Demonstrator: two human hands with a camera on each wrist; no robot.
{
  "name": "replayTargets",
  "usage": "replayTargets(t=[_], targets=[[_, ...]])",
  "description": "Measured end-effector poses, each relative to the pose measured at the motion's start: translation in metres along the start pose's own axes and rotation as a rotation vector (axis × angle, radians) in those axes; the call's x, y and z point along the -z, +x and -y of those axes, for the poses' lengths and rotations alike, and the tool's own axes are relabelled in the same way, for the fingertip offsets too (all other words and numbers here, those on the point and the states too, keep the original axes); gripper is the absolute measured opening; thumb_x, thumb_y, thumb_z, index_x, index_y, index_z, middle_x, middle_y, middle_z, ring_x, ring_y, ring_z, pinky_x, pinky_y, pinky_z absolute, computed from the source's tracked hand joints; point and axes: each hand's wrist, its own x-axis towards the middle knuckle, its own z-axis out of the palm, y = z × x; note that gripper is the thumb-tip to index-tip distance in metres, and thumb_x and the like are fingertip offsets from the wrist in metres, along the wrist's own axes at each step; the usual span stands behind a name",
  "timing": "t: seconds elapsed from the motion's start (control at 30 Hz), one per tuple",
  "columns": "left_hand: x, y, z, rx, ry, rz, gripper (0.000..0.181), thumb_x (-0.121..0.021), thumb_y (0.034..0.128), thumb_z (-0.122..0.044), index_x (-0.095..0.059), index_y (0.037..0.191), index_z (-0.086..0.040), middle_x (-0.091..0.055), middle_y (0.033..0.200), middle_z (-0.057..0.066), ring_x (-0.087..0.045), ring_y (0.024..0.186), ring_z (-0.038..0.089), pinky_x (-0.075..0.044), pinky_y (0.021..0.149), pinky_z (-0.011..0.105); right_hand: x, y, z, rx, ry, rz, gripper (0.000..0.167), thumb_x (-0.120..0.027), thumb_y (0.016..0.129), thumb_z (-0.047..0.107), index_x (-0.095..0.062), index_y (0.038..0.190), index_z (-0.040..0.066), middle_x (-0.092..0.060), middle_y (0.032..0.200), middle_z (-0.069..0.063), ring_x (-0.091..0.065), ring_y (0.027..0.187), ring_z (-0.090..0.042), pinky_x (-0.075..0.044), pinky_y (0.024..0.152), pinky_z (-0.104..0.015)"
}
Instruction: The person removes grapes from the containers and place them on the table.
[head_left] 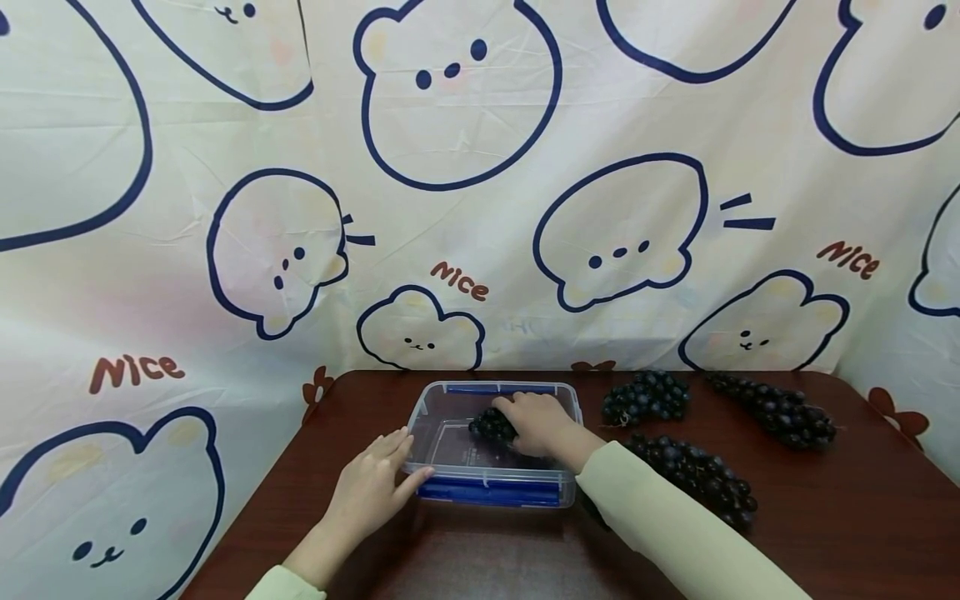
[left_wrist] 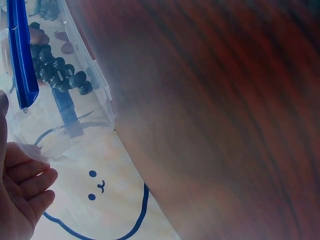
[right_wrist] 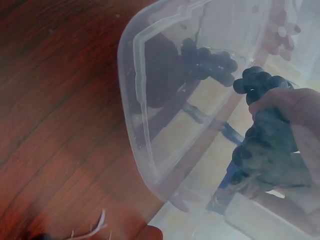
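A clear plastic storage box (head_left: 450, 454) with blue latches stands on the table, its top uncovered. Inside it, my right hand (head_left: 534, 423) grips a bunch of dark grapes (head_left: 491, 425). The right wrist view shows the fingers curled over those grapes (right_wrist: 257, 80), seen partly through the box wall. My left hand (head_left: 369, 485) rests against the box's near left corner, thumb and fingers spread and fairly straight. In the left wrist view, the fingers of the left hand (left_wrist: 30, 185) lie beside the box wall. The underside of the held bunch is hidden.
On the brown table (head_left: 840, 517), right of the box, lie three more grape bunches: one at the back (head_left: 647, 398), a long one (head_left: 776, 410) at the far right, and one (head_left: 693, 475) beside the right forearm. A printed cloth (head_left: 480, 233) hangs behind.
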Motion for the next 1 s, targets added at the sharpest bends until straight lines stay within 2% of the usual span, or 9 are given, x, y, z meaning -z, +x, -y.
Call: replayTargets(t=[0.27, 0.47, 0.8, 1.0], targets=[[0.0, 0.0, 0.0, 0.009, 0.007, 0.004, 0.059, -0.076, 0.0805, -0.045, -0.071, 0.112, 0.004, -0.065, 0.121, 0.019, -0.062, 0.113, 0.03, -0.048, 0.095, 0.047, 0.002, -0.007, -0.001, 0.075, -0.074, -0.135, 0.06, -0.077, 0.083, 0.03, -0.051, 0.138, 0.022, -0.063, 0.113, -0.008, -0.06, 0.101, -0.026, -0.051, 0.085, -0.042], [0.0, 0.0, 0.0, 0.019, 0.003, 0.016, 0.059, -0.076, 0.081, -0.045, -0.07, 0.113, 0.004, -0.064, 0.121, 0.02, -0.061, 0.113, 0.031, -0.048, 0.095, 0.048, 0.003, -0.012, -0.001, 0.111, -0.114, -0.221, 0.054, -0.076, 0.085, 0.031, -0.055, 0.135, 0.026, -0.063, 0.113, -0.008, -0.059, 0.103, -0.027, -0.051, 0.085, -0.043], [0.0, 0.001, 0.0, 0.019, -0.005, 0.013, 0.059, -0.076, 0.081, -0.045, -0.07, 0.113, 0.005, -0.064, 0.121, 0.02, -0.061, 0.113, 0.032, -0.049, 0.094, 0.048, 0.007, -0.016, -0.004, 0.158, -0.111, -0.286, 0.056, -0.08, 0.082, 0.025, -0.056, 0.132, 0.027, -0.063, 0.11, -0.007, -0.061, 0.099, -0.026, -0.053, 0.081, -0.044], [0.001, 0.001, -0.001, 0.022, -0.007, 0.017, 0.059, -0.076, 0.0813, -0.045, -0.07, 0.113, 0.005, -0.064, 0.121, 0.02, -0.061, 0.113, 0.032, -0.048, 0.095, 0.047, 0.007, -0.017, -0.005, 0.16, -0.154, -0.353, 0.052, -0.077, 0.084, 0.021, -0.057, 0.131, 0.028, -0.062, 0.109, -0.008, -0.06, 0.097, -0.025, -0.053, 0.078, -0.042]])
